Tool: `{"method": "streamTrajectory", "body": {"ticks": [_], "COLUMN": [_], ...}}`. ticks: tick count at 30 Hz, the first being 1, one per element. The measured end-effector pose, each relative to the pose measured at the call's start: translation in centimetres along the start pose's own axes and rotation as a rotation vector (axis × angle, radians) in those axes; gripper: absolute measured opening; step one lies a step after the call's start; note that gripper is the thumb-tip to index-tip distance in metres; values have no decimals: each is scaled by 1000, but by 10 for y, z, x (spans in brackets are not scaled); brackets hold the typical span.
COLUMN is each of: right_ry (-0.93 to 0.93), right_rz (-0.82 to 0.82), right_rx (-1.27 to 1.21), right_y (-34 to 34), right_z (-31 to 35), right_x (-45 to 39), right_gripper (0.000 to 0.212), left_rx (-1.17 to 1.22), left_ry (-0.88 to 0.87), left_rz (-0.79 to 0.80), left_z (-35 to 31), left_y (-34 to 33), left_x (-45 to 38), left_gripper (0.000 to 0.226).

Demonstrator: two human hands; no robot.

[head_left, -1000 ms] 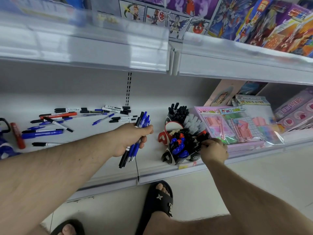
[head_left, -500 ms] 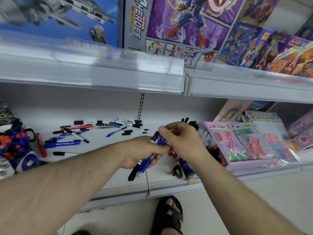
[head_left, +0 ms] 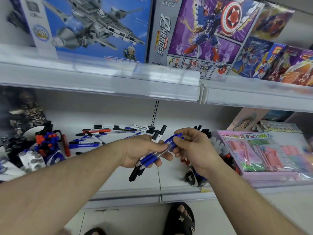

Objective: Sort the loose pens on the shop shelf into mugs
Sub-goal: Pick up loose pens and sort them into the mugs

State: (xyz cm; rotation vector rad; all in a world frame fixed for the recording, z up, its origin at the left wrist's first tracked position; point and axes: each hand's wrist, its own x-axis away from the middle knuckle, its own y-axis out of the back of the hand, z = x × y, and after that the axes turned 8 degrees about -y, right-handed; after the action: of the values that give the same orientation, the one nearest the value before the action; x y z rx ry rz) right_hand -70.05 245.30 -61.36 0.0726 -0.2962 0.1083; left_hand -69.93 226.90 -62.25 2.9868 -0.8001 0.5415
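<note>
My left hand (head_left: 142, 150) grips a bundle of pens (head_left: 149, 159), blue ballpoints and black-and-white markers, above the white shelf (head_left: 118, 180). My right hand (head_left: 193, 148) pinches the top end of one blue pen (head_left: 172, 140) in that bundle. Loose pens (head_left: 101, 134) lie scattered on the shelf behind my left arm. A mug with red, blue and black pens (head_left: 48, 144) stands at the left. Mugs with pens (head_left: 194, 177) sit mostly hidden behind my right hand, black caps (head_left: 205, 132) showing above it.
A pink stationery pack (head_left: 264, 153) lies on the shelf at the right. An upper shelf edge (head_left: 118, 82) carries toy boxes overhead. White capped cups (head_left: 31, 160) stand at the far left. My sandalled foot (head_left: 181, 219) is on the floor below.
My right hand left the mugs at the right and came over to the bundle, where it now pinches a blue pen. The camera tilted upward and both hands rose a little.
</note>
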Motion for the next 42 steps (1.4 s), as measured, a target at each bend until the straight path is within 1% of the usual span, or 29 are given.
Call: {"method": "streamTrajectory", "body": {"ticks": [4,5,7,9,10,12,15,17,19,21,23,28,30,32,34,37,40,42], "right_ry": [-20,-8,82,239,322,447,510,523,475,413,383,317,272,224,157,-34,-226,-307], "right_rz": [10,-30,-124,-130,-93,48,297,362,358,327,294,216,178,119,69,36,57,79], "right_rx": [-19,32,249,447,542,735,987,1080,1034,959,892,770,671,537,355,31,-194,-281], "right_y": [-16,-18,-27,-38,-42,-53,-73,-85,-92,-94,-92,-86,-85,-85,-86,-95,-115,-132], "right_z": [2,2,5,12,16,24,30,30,29,30,31,26,20,14,6,-11,-28,-35], "right_x": [-2,-4,-6,-5,-4,-2,1,1,0,-3,-7,-19,-25,-31,-38,-43,-45,-45], "right_gripper": [14,18,24,27,30,35,36,30,21,16,17,23,29,28,21,8,6,6], "left_rx": [-26,-38,-69,-109,-136,-198,-262,-283,-286,-292,-307,-363,-388,-420,-406,-202,51,133], "left_ry": [-23,-30,-35,-27,-24,-10,14,2,2,18,41,139,161,193,205,141,30,-8], "left_rz": [-48,-46,-57,-62,-48,2,58,70,67,57,56,10,-16,-51,-149,-386,-613,-693], "left_z": [3,3,5,7,9,13,21,24,26,26,26,37,44,51,61,73,80,79], "left_y": [11,13,20,25,28,34,40,44,47,53,60,92,105,120,138,162,175,181], "left_x": [13,15,22,29,32,38,44,47,49,51,54,66,74,84,96,116,133,144], "left_gripper": [13,13,11,9,9,12,11,8,8,8,5,8,9,14,17,13,14,15]}}
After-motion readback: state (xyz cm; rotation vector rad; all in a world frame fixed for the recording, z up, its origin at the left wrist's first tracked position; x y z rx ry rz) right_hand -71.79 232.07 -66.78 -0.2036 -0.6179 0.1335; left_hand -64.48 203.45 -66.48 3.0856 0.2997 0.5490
